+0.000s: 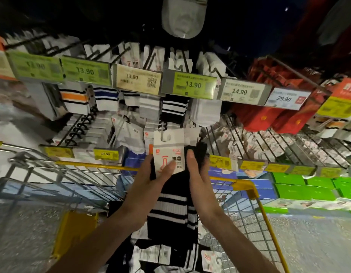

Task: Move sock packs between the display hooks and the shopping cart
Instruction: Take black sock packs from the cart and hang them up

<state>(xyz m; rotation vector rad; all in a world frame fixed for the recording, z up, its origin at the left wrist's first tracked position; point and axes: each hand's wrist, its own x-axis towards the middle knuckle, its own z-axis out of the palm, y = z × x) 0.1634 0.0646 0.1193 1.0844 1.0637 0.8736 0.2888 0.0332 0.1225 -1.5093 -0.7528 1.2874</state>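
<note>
In the head view, both hands hold one sock pack (167, 151) up in front of the display, over the shopping cart (248, 187). The pack is a pair of black socks with white stripes under a white card header printed in red and black. The left hand (151, 175) grips the pack's left side, with its thumb laid across the front of the card and its fingers hidden behind. The right hand (198, 175) is clamped on the pack's right side, its fingers curled into the black fabric beside the card, so the two hands sit close together with only the pack between them. The hanging hole in the card's top edge lies just below a display hook (162, 126), but whether the hook passes through it cannot be told. Straight above the pack hang more black-and-white striped socks (174, 107), and above those sits a green price tag (192, 84) reading 13.90, one of a row of tags. Below the pack, inside the cart's wire basket, lie several more sock packs (170, 256), black with white stripes and white cards. To the right of the pack and higher up hang red packs (269, 115). Lower right of it, beyond the cart's yellow rim, are green boxes (304, 189).
</note>
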